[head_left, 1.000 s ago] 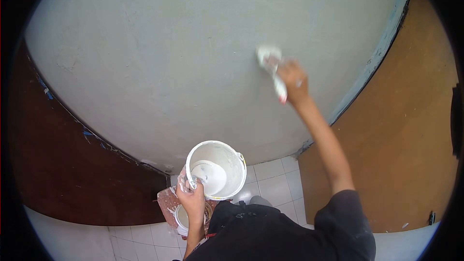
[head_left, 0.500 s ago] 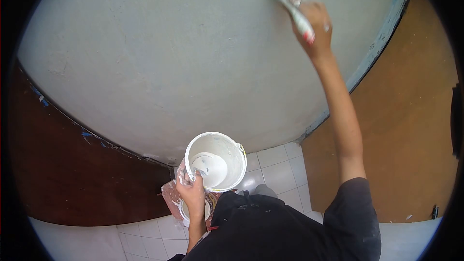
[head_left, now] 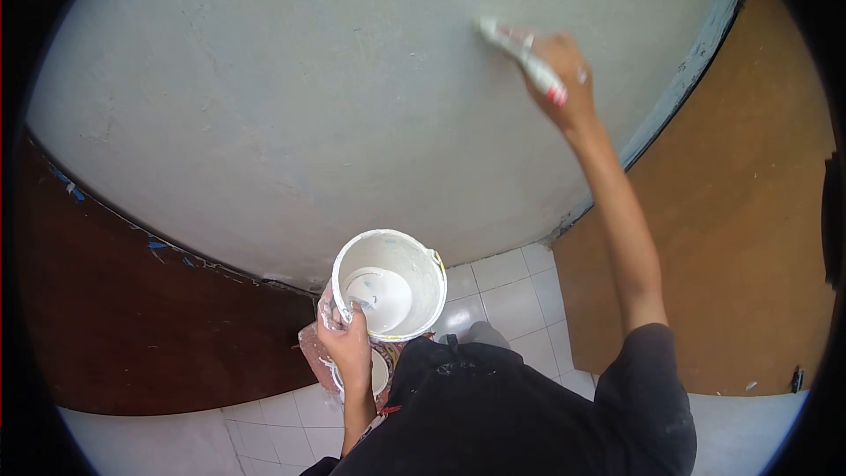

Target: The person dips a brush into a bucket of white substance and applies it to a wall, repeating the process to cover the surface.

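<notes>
My right hand (head_left: pixel 560 70) is closed around the handle of a white paintbrush (head_left: pixel 533 66) with a red tip. The bristle end meets the pale grey wall (head_left: pixel 291 106) at the upper middle and is slightly blurred. Low in the view, my left hand (head_left: pixel 346 335) grips the rim of a white bucket (head_left: pixel 432 291), thumb inside and fingers outside. White paint (head_left: pixel 388 300) lies in the bottom of the bucket, which tilts so that I see into it. Paint smears mark both hands.
Below the bucket, a paint-stained reddish stool or board (head_left: pixel 313 353) carries another white container (head_left: pixel 380 372), partly hidden by my arm. A dark brown panel (head_left: pixel 159 317) stands at left and a light brown one (head_left: pixel 705 282) at right. White tiles (head_left: pixel 511 307) cover the floor.
My right hand has moved the paintbrush down and a little left along the wall. The bucket in my left hand sits slightly higher in the view.
</notes>
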Tool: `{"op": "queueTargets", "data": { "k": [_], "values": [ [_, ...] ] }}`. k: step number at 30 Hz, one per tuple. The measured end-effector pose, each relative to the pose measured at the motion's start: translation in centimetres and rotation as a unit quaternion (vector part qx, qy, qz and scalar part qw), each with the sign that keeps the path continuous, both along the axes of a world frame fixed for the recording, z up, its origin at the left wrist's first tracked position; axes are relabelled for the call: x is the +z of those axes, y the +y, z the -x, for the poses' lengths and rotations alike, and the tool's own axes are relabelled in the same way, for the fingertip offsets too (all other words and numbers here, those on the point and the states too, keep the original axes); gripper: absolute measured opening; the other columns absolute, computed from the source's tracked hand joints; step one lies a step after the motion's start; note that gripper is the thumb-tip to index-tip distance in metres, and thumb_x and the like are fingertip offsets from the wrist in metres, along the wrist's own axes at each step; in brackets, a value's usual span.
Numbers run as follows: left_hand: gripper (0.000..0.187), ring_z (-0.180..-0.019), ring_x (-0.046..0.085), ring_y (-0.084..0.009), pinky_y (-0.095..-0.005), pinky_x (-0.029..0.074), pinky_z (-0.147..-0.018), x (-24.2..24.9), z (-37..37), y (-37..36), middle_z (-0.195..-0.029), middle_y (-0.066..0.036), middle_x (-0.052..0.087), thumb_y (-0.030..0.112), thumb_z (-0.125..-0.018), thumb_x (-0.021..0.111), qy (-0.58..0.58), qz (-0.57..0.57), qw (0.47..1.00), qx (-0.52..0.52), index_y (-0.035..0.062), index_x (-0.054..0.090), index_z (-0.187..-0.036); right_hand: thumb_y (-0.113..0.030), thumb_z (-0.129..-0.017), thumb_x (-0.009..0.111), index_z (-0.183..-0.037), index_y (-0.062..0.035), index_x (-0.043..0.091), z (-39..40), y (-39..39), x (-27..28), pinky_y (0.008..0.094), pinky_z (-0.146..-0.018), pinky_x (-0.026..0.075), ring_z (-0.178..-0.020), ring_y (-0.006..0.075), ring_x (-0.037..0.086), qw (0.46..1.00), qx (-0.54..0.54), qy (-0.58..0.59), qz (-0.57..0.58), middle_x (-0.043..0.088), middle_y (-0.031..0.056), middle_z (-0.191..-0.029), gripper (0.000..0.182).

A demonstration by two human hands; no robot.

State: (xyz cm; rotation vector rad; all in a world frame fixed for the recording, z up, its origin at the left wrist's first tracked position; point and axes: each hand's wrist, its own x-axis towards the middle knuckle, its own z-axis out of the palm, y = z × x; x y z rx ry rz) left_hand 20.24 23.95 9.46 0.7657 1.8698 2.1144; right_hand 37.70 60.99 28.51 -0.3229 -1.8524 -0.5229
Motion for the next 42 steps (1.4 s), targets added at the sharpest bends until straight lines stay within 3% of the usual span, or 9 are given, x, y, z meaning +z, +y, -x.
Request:
{"op": "queueTargets", "data": {
  "k": [4, 10, 14, 20, 23, 30, 33, 36, 42],
  "values": [
    [0.044, -0.114, 0.062, -0.0234, -0.0339, 0.047, -0.099, -0.3, 0.0, 0.1, -0.126, -0.023, 0.061, -0.009, -0.091, 0.051, -0.015, -0.012, 1.000, -0.002, -0.0112, 0.046, -0.135, -0.003, -0.070, 0.070, -0.123, -0.0244, 0.069, 1.0, 0.7, 2.0, 0.0350, -0.075, 0.054, -0.085, 0.0270, 0.060, 0.994, -0.024, 0.074, -0.072, 0.072, 0.0015, -0.103, 0.058],
    [0.043, -0.113, 0.063, -0.0238, -0.0344, 0.048, -0.099, -0.4, 0.1, 0.0, -0.125, -0.022, 0.061, -0.010, -0.090, 0.051, 0.003, 0.003, 1.000, 0.010, -0.0119, 0.047, -0.133, -0.005, -0.074, 0.065, -0.127, -0.0262, 0.067, 3.3, -1.8, -16.8, 0.0352, -0.075, 0.054, -0.088, 0.0256, 0.062, 0.994, -0.033, -0.074, 0.077, 0.070, -0.0006, -0.116, 0.057],
    [0.044, -0.113, 0.063, -0.0238, -0.0340, 0.049, -0.098, 0.2, 0.1, -0.3, -0.126, -0.023, 0.061, -0.009, -0.090, 0.051, 0.004, 0.024, 1.000, 0.007, -0.0122, 0.047, -0.134, -0.003, -0.073, 0.066, -0.125, -0.0249, 0.068, 2.6, -0.2, -20.1, 0.0362, -0.077, 0.054, -0.089, 0.0267, 0.062, 0.974, 0.039, -0.126, 0.185, 0.070, 0.0000, -0.116, 0.057],
    [0.044, -0.112, 0.064, -0.0235, -0.0337, 0.049, -0.097, 0.0, -0.2, 0.0, -0.124, -0.023, 0.062, -0.009, -0.090, 0.050, 0.007, -0.007, 1.000, 0.018, -0.0125, 0.046, -0.134, 0.000, -0.068, 0.070, -0.125, -0.0246, 0.068, 0.1, -0.1, -4.2, 0.0352, -0.079, 0.054, -0.090, 0.0267, 0.062, 0.998, -0.015, -0.006, 0.054, 0.071, 0.0000, -0.114, 0.063],
    [0.044, -0.112, 0.063, -0.0236, -0.0336, 0.049, -0.097, 0.1, -0.2, 0.1, -0.125, -0.023, 0.061, -0.009, -0.090, 0.050, -0.008, -0.013, 1.000, 0.014, -0.0125, 0.046, -0.135, -0.001, -0.068, 0.069, -0.126, -0.0244, 0.067, 0.3, 0.0, -0.8, 0.0354, -0.078, 0.055, -0.090, 0.0273, 0.062, 0.997, -0.021, 0.065, -0.024, 0.070, -0.0004, -0.115, 0.063],
    [0.049, -0.118, 0.061, -0.0243, -0.0330, 0.046, -0.101, 0.9, -0.9, 0.4, -0.129, -0.022, 0.059, -0.010, -0.087, 0.051, 0.013, 0.022, 0.999, 0.033, -0.0111, 0.046, -0.136, -0.003, -0.076, 0.065, -0.123, -0.0218, 0.069, 2.4, -1.0, -20.0, 0.0373, -0.084, 0.052, -0.097, 0.0253, 0.063, 0.989, -0.003, -0.077, 0.123, 0.070, -0.0013, -0.118, 0.051],
    [0.047, -0.117, 0.061, -0.0241, -0.0335, 0.047, -0.101, 1.0, -0.4, 0.5, -0.129, -0.022, 0.059, -0.010, -0.089, 0.051, 0.016, 0.024, 0.999, 0.022, -0.0115, 0.046, -0.135, -0.006, -0.071, 0.069, -0.124, -0.0234, 0.068, 2.4, -0.3, -23.2, 0.0382, -0.083, 0.052, -0.096, 0.0266, 0.063, 0.974, 0.029, -0.112, 0.194, 0.070, -0.0008, -0.116, 0.055],
    [0.044, -0.115, 0.062, -0.0238, -0.0343, 0.047, -0.100, 0.9, -0.4, 0.4, -0.127, -0.023, 0.060, -0.009, -0.091, 0.050, 0.026, 0.024, 0.999, 0.019, -0.0123, 0.047, -0.134, -0.003, -0.069, 0.071, -0.123, -0.0239, 0.069, 0.9, -0.3, -16.4, 0.0372, -0.080, 0.053, -0.095, 0.0253, 0.063, 0.976, 0.026, -0.088, 0.195, 0.071, -0.0007, -0.113, 0.058],
    [0.045, -0.114, 0.063, -0.0238, -0.0341, 0.048, -0.100, -0.3, 0.2, 0.1, -0.127, -0.023, 0.060, -0.009, -0.091, 0.050, 0.021, 0.035, 0.999, 0.022, -0.0126, 0.045, -0.135, 0.000, -0.067, 0.071, -0.123, -0.0260, 0.070, 1.2, -0.5, -4.3, 0.0354, -0.080, 0.054, -0.096, 0.0249, 0.063, 0.997, -0.015, 0.071, 0.031, 0.070, -0.0024, -0.114, 0.061]
  ]
}}
